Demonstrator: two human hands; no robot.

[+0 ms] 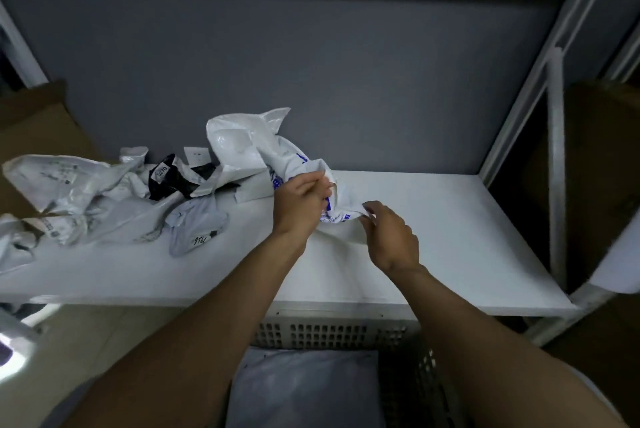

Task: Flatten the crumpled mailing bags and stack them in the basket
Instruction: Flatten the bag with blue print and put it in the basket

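Above the surface point(450, 219), both forearms reach forward, hands close together. The left hand point(301, 200) is closed on the bag point(256, 147) at its printed side; the right hand point(391, 232) pinches its near corner. The bag's long axis runs from the hands away and leftward, its far end raised. A basket point(346, 330) sits below, nearer the person.

crumpled white bag point(256, 143) upright, grey bag point(304, 389) in basket point(332, 330)

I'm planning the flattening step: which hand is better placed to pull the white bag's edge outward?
Probably the right hand: it pinches the white bag at its near corner, beside bare shelf.
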